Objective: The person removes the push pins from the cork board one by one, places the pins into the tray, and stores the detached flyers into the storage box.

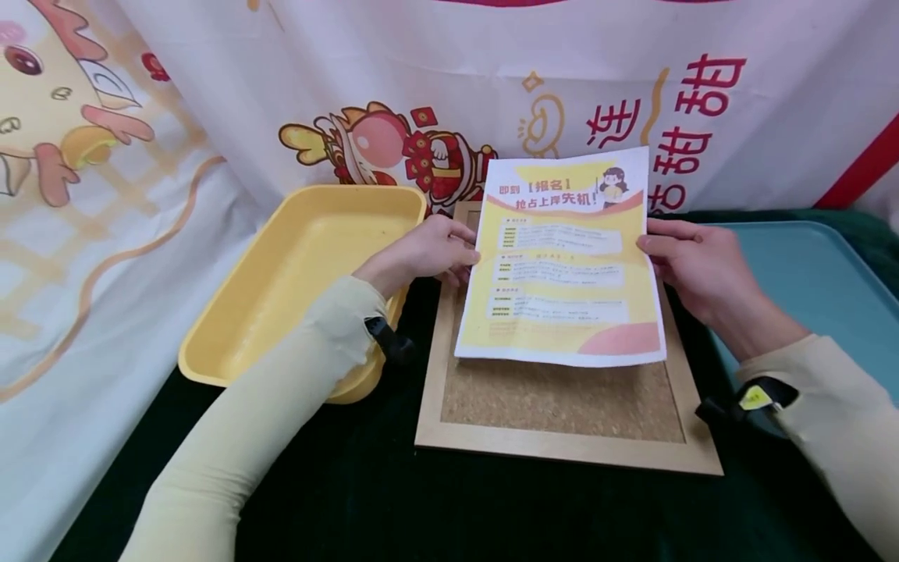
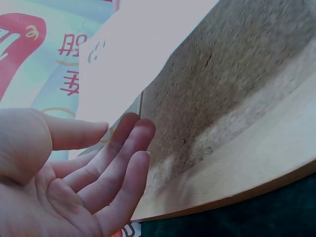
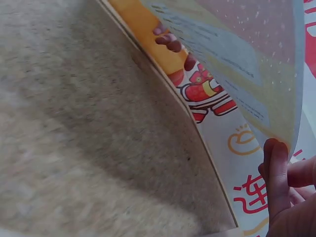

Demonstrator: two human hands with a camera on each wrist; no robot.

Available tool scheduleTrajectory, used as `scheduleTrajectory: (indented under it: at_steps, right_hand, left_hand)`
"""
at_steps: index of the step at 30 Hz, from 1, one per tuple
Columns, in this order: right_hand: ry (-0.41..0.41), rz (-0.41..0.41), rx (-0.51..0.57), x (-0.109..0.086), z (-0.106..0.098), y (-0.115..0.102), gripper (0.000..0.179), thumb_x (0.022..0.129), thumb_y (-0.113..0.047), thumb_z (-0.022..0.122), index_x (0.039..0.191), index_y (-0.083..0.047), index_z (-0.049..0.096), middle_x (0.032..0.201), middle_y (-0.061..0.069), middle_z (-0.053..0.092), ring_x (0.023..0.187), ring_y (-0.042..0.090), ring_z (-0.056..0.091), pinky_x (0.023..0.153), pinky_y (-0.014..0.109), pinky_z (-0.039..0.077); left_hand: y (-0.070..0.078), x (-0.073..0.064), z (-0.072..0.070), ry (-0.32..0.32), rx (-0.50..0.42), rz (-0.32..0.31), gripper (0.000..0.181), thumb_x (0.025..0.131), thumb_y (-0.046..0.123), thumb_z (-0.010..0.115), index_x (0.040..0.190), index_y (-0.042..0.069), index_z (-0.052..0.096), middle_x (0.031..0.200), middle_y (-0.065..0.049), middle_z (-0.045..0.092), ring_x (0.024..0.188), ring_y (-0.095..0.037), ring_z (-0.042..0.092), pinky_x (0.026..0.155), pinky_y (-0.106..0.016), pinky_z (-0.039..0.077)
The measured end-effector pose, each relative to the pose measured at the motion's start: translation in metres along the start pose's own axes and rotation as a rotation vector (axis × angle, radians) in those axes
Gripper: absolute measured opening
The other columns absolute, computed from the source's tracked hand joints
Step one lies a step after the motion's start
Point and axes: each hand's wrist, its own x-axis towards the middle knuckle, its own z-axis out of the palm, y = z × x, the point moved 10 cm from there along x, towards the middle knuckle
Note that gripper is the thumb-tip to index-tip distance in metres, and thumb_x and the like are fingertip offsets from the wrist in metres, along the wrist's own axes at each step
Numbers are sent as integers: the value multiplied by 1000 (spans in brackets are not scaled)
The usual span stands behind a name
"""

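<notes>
A printed flyer point(image 1: 562, 269), yellow, white and pink with Chinese text, is held up over a wood-framed cork board point(image 1: 562, 402). My left hand point(image 1: 431, 246) pinches the flyer's left edge, thumb on the front side and fingers spread behind. On the opposite edge, my right hand point(image 1: 709, 269) grips the sheet between thumb and fingers. Seen from the right wrist, the paper point(image 3: 237, 64) hangs tilted away from the cork surface point(image 3: 98, 123), and the left fingers point(image 3: 173, 43) show past its far edge. The flyer hides the board's upper part in the head view.
Left of the board, a yellow plastic tray point(image 1: 309, 257) stands partly behind my left forearm. A blue tray point(image 1: 808, 265) lies to the right, partly covered by my right arm. Dark green cloth point(image 1: 421, 507) covers the table, and a printed white curtain point(image 1: 421, 47) hangs behind.
</notes>
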Motion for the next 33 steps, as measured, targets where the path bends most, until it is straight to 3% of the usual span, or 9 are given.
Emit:
scheduleTrajectory:
  at_steps: [7, 12, 18, 24, 28, 33]
  right_hand:
    - [10, 27, 76, 4, 6, -10, 64, 99, -41, 73, 158, -26, 53, 155, 3, 54, 107, 10, 66, 79, 18, 57]
    - [21, 18, 126, 4, 14, -18, 61, 99, -40, 74, 155, -26, 57, 155, 6, 56, 108, 13, 67, 79, 18, 59]
    - [30, 8, 226, 6, 32, -28, 56, 94, -34, 81, 146, -20, 66, 142, 5, 64, 102, 14, 70, 75, 20, 59]
    - [25, 9, 201, 6, 56, -40, 47, 96, -32, 79, 141, -19, 71, 147, 6, 63, 111, 17, 70, 81, 21, 61]
    - [-8, -3, 193, 5, 76, -51, 41, 100, -26, 75, 139, -15, 71, 146, 9, 65, 114, 17, 72, 84, 22, 62]
    - [-59, -2, 168, 5, 108, -64, 34, 103, -19, 71, 137, -12, 72, 141, 10, 70, 109, 16, 74, 86, 23, 62]
  left_hand:
    - [-8, -16, -4, 24, -118, -5, 44, 106, 13, 65, 148, 8, 56, 121, -15, 77, 85, -22, 73, 74, -32, 64]
    - [-12, -29, -13, 55, -200, 5, 47, 105, 10, 65, 151, 7, 53, 126, -17, 75, 92, -22, 73, 75, -33, 65]
    - [-19, -45, -35, 101, -217, -2, 49, 105, 11, 65, 153, 7, 53, 130, -17, 75, 98, -21, 74, 77, -31, 63]
    - [-36, -56, -60, 159, -240, -29, 48, 105, 11, 66, 151, 7, 57, 133, -17, 74, 92, -14, 74, 75, -26, 62]
    - [-49, -65, -77, 189, -270, -24, 44, 103, 8, 68, 147, 4, 62, 122, -13, 78, 85, -10, 76, 73, -25, 63]
    - [-65, -80, -98, 185, -289, -13, 50, 103, 5, 66, 150, -6, 54, 96, 3, 78, 79, -5, 74, 72, -22, 62]
